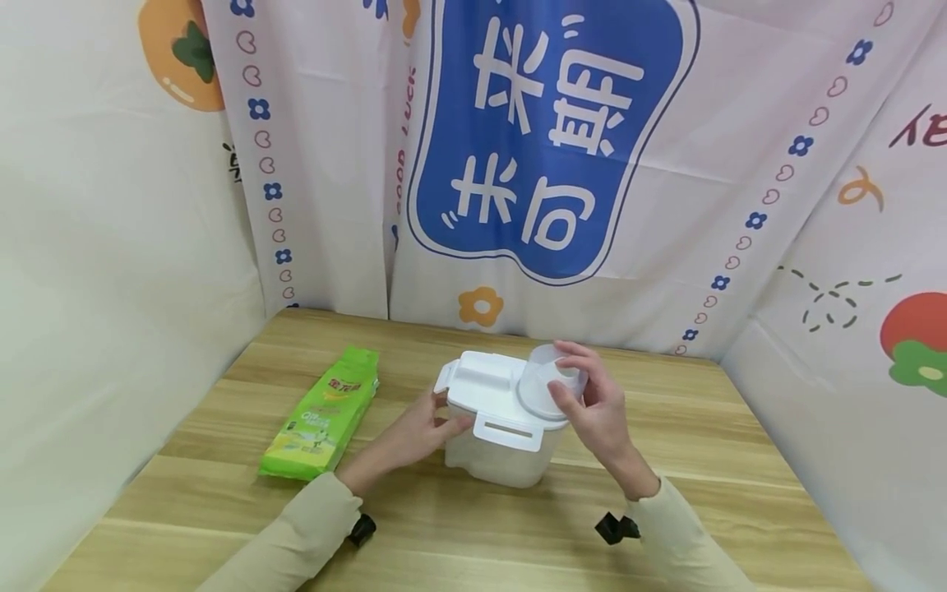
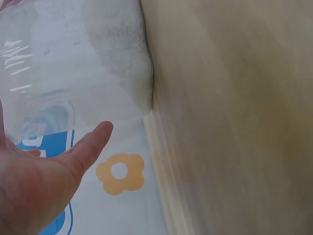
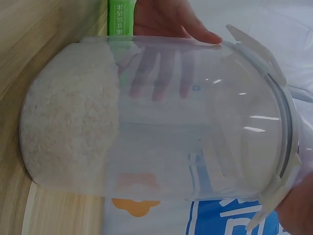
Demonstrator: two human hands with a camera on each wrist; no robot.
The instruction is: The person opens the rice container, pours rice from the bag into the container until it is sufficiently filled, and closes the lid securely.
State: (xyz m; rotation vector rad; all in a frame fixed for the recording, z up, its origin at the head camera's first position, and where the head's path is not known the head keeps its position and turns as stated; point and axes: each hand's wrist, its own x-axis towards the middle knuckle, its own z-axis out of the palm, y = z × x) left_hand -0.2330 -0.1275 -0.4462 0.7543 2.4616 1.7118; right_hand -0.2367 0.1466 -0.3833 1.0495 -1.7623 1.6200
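A clear plastic rice container [image 1: 496, 462] with a white lid [image 1: 473, 395] stands upright on the table. White rice [image 3: 68, 117] fills its lower part. Its front clip [image 1: 510, 440] and left clip [image 1: 445, 376] stick out from the lid. My left hand [image 1: 410, 432] rests against the container's left side, fingers lying straight along the wall and thumb near the front. With thumb and fingers, my right hand [image 1: 601, 407] grips the translucent round cup [image 1: 543, 362] on the right of the lid. The right fingers are mostly out of the right wrist view.
A green and yellow packet [image 1: 321, 419] lies on the wooden table [image 1: 666, 460] to the left, beside my left forearm. Printed cloth [image 1: 333, 164] hangs along the table's back edge and both sides.
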